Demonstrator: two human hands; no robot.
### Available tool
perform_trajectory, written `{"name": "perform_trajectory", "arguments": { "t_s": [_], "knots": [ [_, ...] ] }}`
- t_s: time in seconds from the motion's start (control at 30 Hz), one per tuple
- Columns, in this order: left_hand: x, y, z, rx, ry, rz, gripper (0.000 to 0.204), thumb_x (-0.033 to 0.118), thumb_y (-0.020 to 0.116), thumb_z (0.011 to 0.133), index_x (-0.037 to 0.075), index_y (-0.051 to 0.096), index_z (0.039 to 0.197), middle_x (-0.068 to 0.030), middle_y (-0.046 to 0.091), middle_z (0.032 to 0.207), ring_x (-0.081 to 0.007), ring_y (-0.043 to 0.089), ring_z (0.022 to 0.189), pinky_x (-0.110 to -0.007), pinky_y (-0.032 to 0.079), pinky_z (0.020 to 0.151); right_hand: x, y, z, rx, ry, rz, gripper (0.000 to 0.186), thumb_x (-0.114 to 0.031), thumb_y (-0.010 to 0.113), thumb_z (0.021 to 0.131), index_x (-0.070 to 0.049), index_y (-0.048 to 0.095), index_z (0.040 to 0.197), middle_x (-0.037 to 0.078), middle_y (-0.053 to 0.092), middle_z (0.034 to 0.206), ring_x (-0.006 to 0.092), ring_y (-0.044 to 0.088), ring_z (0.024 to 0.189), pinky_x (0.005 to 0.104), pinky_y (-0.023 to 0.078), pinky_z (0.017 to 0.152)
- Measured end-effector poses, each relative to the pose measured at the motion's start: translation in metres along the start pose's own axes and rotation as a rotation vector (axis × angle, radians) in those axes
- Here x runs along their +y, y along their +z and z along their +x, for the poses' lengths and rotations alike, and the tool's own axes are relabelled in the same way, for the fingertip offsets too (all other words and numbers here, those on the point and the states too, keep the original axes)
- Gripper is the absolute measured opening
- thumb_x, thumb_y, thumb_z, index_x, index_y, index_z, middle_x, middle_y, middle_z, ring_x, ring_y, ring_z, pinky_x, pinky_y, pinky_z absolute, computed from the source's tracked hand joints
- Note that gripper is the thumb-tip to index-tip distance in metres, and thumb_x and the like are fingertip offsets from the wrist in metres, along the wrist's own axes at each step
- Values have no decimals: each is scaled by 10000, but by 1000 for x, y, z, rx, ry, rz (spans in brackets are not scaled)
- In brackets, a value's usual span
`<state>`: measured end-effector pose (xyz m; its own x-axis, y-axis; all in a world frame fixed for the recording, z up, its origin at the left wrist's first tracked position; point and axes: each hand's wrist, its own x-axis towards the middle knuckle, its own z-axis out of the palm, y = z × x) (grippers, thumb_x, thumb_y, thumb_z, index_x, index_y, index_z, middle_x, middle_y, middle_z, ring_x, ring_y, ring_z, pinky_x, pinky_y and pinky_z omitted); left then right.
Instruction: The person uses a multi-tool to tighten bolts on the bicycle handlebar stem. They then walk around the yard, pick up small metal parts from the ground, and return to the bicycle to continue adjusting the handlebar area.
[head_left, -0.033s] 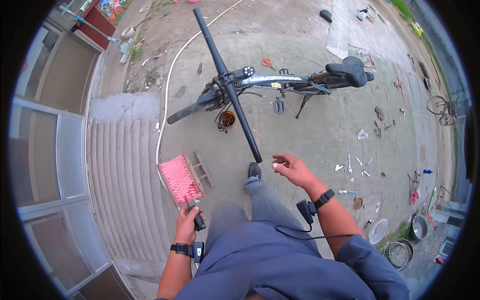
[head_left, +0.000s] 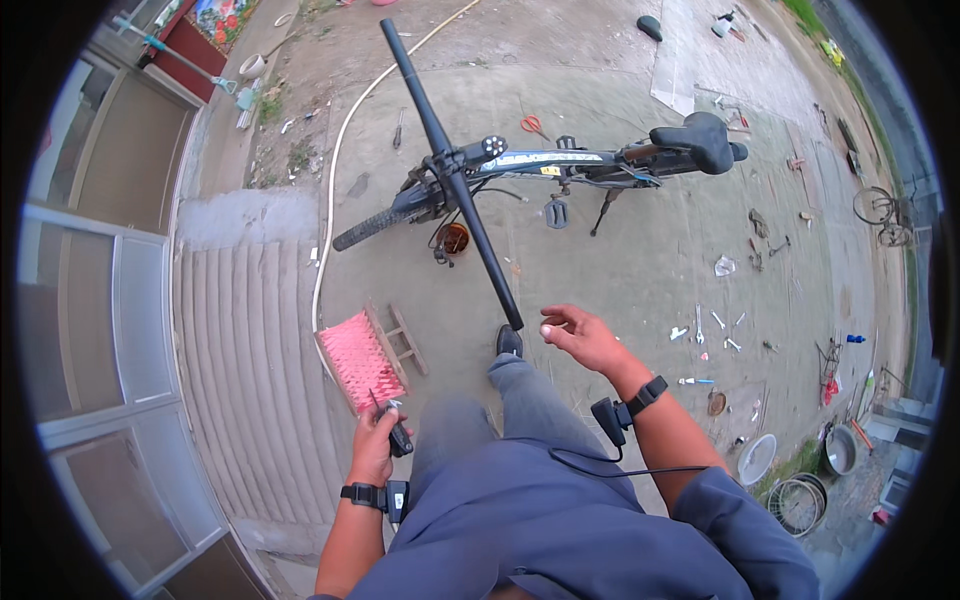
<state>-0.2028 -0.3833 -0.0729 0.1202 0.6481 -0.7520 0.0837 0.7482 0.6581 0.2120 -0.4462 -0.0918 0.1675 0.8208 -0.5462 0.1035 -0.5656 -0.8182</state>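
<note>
One pink-bristled scrub brush (head_left: 358, 358) is gripped by its dark handle in the left hand (head_left: 377, 440), fingers closed round it, low at the left thigh. It is judged light and stiff-backed, best held at the handle. The right hand (head_left: 585, 338) hovers loosely curled, empty, just beside one bicycle's handlebar (head_left: 452, 172). One saddle (head_left: 697, 139) is seen.

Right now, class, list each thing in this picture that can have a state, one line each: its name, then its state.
Left hand: closed around a small dark tool.
Small dark tool: gripped, pointing towards the ground.
Right hand: half open, a small pale piece at its fingertips.
Bicycle: upright on its kickstand, front wheel turned.
Handlebar: long, its near end close to the right hand.
Pink stool: tipped over beside the hose.
White hose: lying curved across the ground.
</note>
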Motion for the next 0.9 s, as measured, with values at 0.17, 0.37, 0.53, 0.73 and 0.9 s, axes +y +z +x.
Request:
{"name": "perform_trajectory", "arguments": {
  "t_s": [0.17,0.37,0.53,0.73,0.9],
  "knots": [
    [69,41,41,-95,-22,132,286,200,585,1021,0,537,1220,-133,687,1039,-225,699,833,-337,578,709,-28,-5,12,-48,41,39,578,-372,698,959,-26,560,1402,144,681,1275,244,684,1110,376,537,965],
    [131,78,104,-225,-71,233,285,243,586,1028,0,555,1172,-119,688,1007,-193,699,840,-334,598,710,-26,-3,18,-7,27,43,546,-363,711,956,-42,598,1383,128,693,1249,217,683,1059,367,537,932],
    [180,85,159,-411,-146,382,419,278,613,1025,-19,473,1286,-132,647,1183,-198,673,973,-365,610,793,-35,20,16,90,209,303,529,-359,723,952,-39,624,1362,119,708,1189,186,659,1033,345,536,889],
    [220,59,202,-420,-186,410,418,266,625,1017,-10,475,1293,-125,661,1167,-205,672,973,-385,603,809,-45,53,21,220,282,392,554,-363,732,948,-5,617,1356,100,712,1158,155,655,969,304,537,826],
    [233,45,210,-372,-194,401,411,259,627,1011,9,474,1299,-123,668,1156,-216,683,956,-392,604,798,-47,64,19,280,312,414,554,-360,738,945,1,618,1348,95,706,1151,151,640,916,302,537,821]
  ]
}}
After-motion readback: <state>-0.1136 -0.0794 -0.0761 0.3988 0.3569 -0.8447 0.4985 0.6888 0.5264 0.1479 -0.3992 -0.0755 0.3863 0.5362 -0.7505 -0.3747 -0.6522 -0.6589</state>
